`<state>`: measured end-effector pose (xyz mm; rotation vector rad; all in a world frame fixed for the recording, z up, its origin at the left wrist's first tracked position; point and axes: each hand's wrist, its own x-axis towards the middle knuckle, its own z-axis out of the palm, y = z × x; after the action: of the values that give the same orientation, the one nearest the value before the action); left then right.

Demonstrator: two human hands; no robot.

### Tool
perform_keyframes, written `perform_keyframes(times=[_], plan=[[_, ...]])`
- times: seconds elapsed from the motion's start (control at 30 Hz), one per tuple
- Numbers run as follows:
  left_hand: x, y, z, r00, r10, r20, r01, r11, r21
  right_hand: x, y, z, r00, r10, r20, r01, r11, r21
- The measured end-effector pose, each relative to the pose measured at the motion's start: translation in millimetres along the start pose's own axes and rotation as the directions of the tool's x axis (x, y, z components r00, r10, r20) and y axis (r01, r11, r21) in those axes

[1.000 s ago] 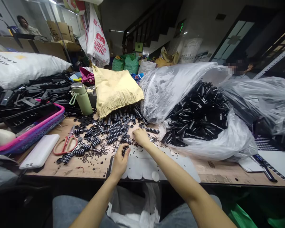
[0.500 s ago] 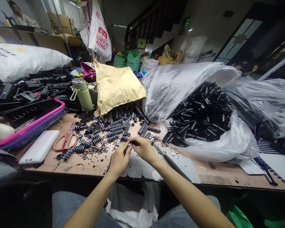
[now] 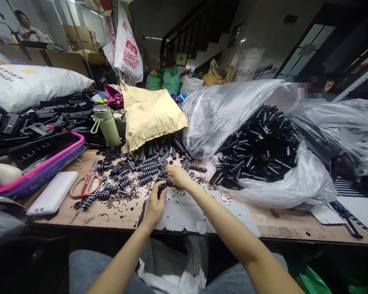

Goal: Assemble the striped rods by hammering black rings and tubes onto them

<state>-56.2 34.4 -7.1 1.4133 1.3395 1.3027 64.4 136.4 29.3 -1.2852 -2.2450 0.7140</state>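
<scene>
My left hand point(image 3: 155, 204) is closed around a small dark ridged piece point(image 3: 162, 187) near the front of the table; the fingers cover much of it. Just ahead and to the right, my right hand point(image 3: 178, 176) reaches to the edge of a heap of black-and-white ridged rollers point(image 3: 149, 169). Its fingers are bent together at the tips, and whatever they pinch is hidden. Several rollers have thin metal rods sticking out. Tiny dark rings point(image 3: 122, 204) lie scattered around the heap, and a white sheet point(image 3: 184, 212) lies beneath my hands.
Red-handled scissors point(image 3: 86, 184), a white power-bank-like block point(image 3: 52, 192) and a pink-rimmed basket point(image 3: 75, 143) are on the left. A green flask point(image 3: 107, 126) stands behind, beside a yellow sack point(image 3: 155, 114). On the right, a clear plastic bag point(image 3: 230, 110) spills black tubular parts point(image 3: 260, 143).
My right hand has parted from my left and moved forward to the roller heap. My left hand has shifted slightly left and down, with the dark piece in it.
</scene>
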Motion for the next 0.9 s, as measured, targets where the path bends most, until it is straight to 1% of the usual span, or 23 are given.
perform_keyframes(times=[0.07,0.13,0.2,0.27,0.33,0.4,0.47,0.53,0.63,0.67,0.7,0.73,0.77,0.83,0.9], plan=[[3,-2,-2.4,0.998,-0.050,-0.024,0.048,0.996,-0.078,13,9,5,1.000,0.026,0.014,-0.026,0.997,0.066],[6,-2,-5.5,0.995,-0.098,-0.017,0.095,0.987,-0.129,16,13,9,0.998,0.067,0.007,-0.067,0.986,0.155],[7,0,-8.6,0.995,-0.100,-0.013,0.098,0.990,-0.096,10,13,11,0.993,0.120,-0.003,-0.115,0.956,0.271],[6,4,-10.5,0.999,-0.044,-0.024,0.045,0.999,0.018,-2,9,9,0.983,0.183,0.011,-0.171,0.897,0.407],[5,8,-9.9,1.000,0.025,-0.016,-0.022,0.989,0.147,-18,3,6,0.970,0.238,0.051,-0.228,0.811,0.539],[2,11,-6.5,0.998,0.064,0.010,-0.065,0.970,0.235,-34,-1,1,0.956,0.282,0.085,-0.269,0.717,0.643],[0,14,-1.4,0.995,0.091,0.040,-0.099,0.953,0.288,-47,-4,-2,0.943,0.319,0.098,-0.289,0.634,0.717],[-2,16,3.9,0.990,0.121,0.066,-0.136,0.936,0.325,-57,-4,-6,0.933,0.347,0.099,-0.293,0.572,0.766],[-5,20,11.5,0.982,0.156,0.104,-0.183,0.922,0.343,-69,-1,-12,0.924,0.372,0.089,-0.286,0.518,0.806],[-6,20,14.3,0.979,0.167,0.114,-0.197,0.919,0.341,-73,-1,-14,0.924,0.375,0.079,-0.277,0.512,0.813],[-6,21,17.5,0.976,0.176,0.126,-0.209,0.919,0.335,-78,-2,-17,0.927,0.370,0.057,-0.260,0.527,0.809],[-7,21,21.3,0.974,0.182,0.135,-0.217,0.920,0.326,-83,-4,-19,0.934,0.358,0.018,-0.232,0.564,0.792],[-8,20,25.6,0.973,0.186,0.140,-0.222,0.923,0.314,-89,-7,-21,0.942,0.335,-0.031,-0.197,0.624,0.756],[-9,18,35.5,0.972,0.201,0.125,-0.228,0.937,0.265,-101,-15,-25,0.957,0.260,-0.131,-0.124,0.772,0.623],[-10,15,45.5,0.968,0.230,0.099,-0.245,0.951,0.188,-112,-19,-29,0.973,0.160,-0.167,-0.070,0.892,0.446]])
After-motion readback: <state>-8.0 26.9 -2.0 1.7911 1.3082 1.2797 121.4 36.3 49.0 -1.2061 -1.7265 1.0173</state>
